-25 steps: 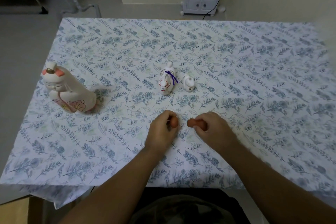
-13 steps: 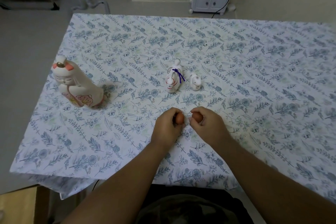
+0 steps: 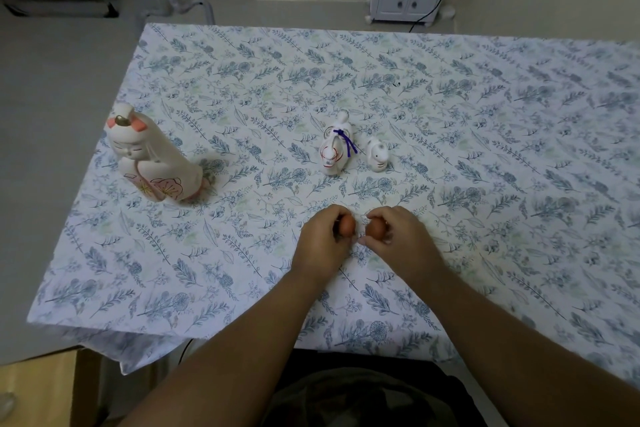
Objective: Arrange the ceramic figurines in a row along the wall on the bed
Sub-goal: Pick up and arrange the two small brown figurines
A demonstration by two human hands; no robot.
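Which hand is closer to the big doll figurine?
Left. The left hand lies to the right of the doll and nearer the person; the right hand sits farther right, beyond it.

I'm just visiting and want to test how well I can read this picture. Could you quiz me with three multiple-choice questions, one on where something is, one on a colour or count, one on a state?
1. Where does the tall doll figurine stand?
A. near the bed's left edge
B. between the hands
C. on the floor

2. What colour is the cord on the white figurine beside the small rabbit figurine?
A. green
B. purple
C. yellow

3. What are the hands doing?
A. lying flat and empty
B. each holding a small brown piece
C. lifting the doll

Answers: 1 A, it stands by the left edge of the floral sheet. 2 B, the cord is purple. 3 B, the left hand and right hand each close a grip on a small brown figurine.
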